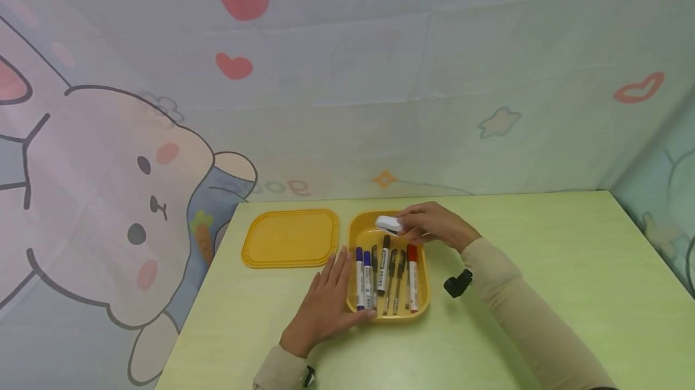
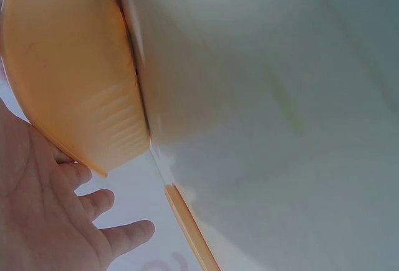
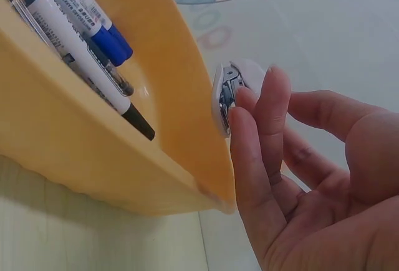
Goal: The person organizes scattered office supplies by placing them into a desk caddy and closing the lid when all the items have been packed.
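Observation:
My right hand (image 1: 433, 225) pinches a small white stapler (image 1: 388, 224) between thumb and fingers, over the far end of a yellow plastic box (image 1: 425, 302). The stapler's metal inner part shows in the right wrist view, where the stapler (image 3: 219, 99) overlaps the box's rim. Straight fingers of my left hand (image 1: 324, 305) lie against the box's left side, with the thumb at its near left corner. Inside the box are two blue-capped markers (image 1: 359, 281), a black-capped marker (image 1: 383, 266), a red-capped marker (image 1: 413, 281) and several clear pens (image 1: 399, 278) with dark caps.
A flat yellow lid (image 1: 290, 238) lies on the table (image 1: 521, 239) left of the box. Behind the table hangs a printed cloth (image 1: 347, 94) with a cartoon rabbit and hearts. A black wrist device (image 1: 458, 283) sits at the right sleeve.

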